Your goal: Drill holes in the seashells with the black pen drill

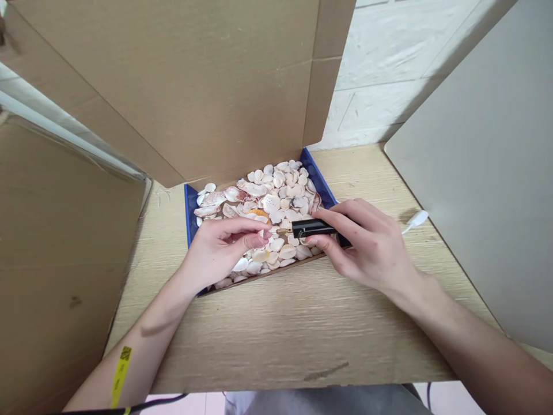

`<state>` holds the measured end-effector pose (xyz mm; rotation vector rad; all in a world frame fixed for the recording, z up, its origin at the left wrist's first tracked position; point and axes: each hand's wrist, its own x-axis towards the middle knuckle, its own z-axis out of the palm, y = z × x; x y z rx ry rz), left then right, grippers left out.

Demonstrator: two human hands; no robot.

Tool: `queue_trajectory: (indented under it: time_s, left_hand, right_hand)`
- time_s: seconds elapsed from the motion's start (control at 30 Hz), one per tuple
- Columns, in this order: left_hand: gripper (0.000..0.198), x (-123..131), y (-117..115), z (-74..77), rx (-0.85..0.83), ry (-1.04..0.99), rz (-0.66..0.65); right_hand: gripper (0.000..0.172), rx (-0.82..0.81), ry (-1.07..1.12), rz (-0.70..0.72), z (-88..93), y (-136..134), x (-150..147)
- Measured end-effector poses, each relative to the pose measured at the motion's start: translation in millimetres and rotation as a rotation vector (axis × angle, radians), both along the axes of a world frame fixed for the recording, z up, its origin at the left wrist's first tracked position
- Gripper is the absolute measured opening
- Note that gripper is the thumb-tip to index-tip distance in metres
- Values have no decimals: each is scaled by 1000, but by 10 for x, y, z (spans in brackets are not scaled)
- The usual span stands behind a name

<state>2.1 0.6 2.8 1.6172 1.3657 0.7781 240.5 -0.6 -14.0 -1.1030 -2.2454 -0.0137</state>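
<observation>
A shallow blue-walled box point(190, 214) on the wooden table point(276, 334) is filled with several pale seashells point(276, 202). Over its front half, my left hand point(224, 245) has its fingers pinched together around a small shell that I can barely make out. My right hand point(367, 245) grips a slim black tool point(311, 228) whose thin metal tip points left at the pinched fingers. A white cable point(415, 220) trails from behind the right hand.
A large cardboard flap point(185, 80) stands up behind the box, another cardboard panel point(60, 253) rises at the left, and a grey board point(488, 173) leans at the right. A white brick wall point(389, 75) is behind. A yellow tag point(121, 372) sits on my left forearm.
</observation>
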Motion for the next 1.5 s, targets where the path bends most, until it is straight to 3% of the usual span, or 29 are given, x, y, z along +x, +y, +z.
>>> queue_trajectory:
  time_s: [0.23,0.5,0.83,1.23,1.5]
  left_hand:
    - [12,-7,-7,-4,20,14,-13]
    - [14,-1,-1,9,28,68,-66]
    - [14,-14,-5,-10,67,84,-66]
    - [17,-29,15,-22,156,-119,-127]
    - [22,0,-5,26,-143,-320,-85]
  right_hand:
    - [26,0,21,4,-15,-34,-29]
    - [34,106,-6,41,-13,-18,-38]
    - [29,49,-79,12,-49,-81,-100]
    - [28,37,-11,-10,-34,-71,-99]
    - [29,65,-11,34,-42,-91,-109]
